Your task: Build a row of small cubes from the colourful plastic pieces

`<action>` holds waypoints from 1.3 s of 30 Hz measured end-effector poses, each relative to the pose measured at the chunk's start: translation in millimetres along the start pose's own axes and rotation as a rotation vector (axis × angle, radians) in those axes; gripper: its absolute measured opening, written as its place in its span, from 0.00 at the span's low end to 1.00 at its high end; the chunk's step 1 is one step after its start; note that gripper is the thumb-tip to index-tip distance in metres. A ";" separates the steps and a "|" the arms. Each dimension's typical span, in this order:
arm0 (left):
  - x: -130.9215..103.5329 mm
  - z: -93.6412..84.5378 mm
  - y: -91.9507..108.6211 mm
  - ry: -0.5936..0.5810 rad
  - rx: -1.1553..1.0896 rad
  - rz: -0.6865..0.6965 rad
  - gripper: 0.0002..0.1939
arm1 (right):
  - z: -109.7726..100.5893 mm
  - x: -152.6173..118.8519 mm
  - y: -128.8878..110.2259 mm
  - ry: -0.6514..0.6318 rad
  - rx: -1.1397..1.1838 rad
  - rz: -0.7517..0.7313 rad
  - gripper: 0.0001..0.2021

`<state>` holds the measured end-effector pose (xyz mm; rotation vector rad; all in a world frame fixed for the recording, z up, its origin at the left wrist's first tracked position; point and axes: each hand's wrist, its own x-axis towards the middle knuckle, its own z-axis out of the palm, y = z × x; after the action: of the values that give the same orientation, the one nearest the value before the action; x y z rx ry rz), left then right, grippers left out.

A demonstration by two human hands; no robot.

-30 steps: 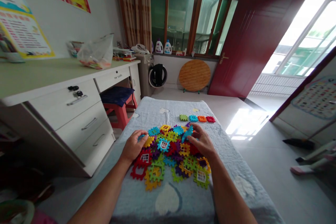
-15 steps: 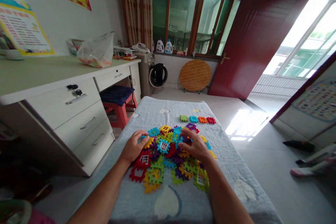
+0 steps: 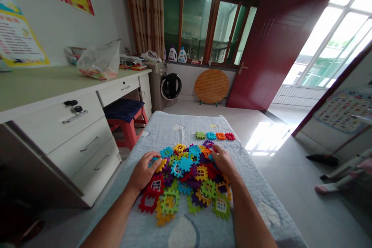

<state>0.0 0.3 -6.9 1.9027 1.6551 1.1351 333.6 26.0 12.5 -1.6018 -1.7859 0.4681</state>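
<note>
Left hand [image 3: 145, 171] and right hand [image 3: 226, 162] curl inward at opposite sides of the toothed tiles [image 3: 185, 164]; I cannot tell either grip's closure.

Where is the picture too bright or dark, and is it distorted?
Head view: glare whitens part of the floor and the right-hand window; head view, lower left: deep shadow; head view: the red door leans, likely wide-angle distortion.

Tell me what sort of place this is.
Probably a room in a home: a front-loading washing machine, a desk with drawers and liquid detergent bottles by the window.
</note>
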 end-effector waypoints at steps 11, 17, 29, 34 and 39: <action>-0.1 -0.2 2.2 -0.007 0.003 -0.002 0.18 | -12.5 4.1 -10.6 -0.081 0.039 -0.075 0.13; 0.5 -1.6 5.4 -0.016 0.005 -0.001 0.18 | -6.0 38.3 -2.3 -0.160 -0.262 -0.115 0.18; -1.3 -2.2 5.2 -0.020 0.011 0.006 0.17 | -22.7 38.6 20.4 -0.286 -0.088 -0.131 0.09; -0.4 -0.5 0.9 -0.033 0.016 -0.004 0.18 | -19.4 36.4 39.6 -0.116 0.269 0.040 0.13; 0.4 -0.9 1.7 -0.047 0.027 -0.015 0.18 | -16.9 34.5 37.2 -0.151 0.440 0.108 0.16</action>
<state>0.3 0.0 -5.0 1.9159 1.6646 1.0589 371.9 63.1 8.0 -1.3813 -1.5654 0.9812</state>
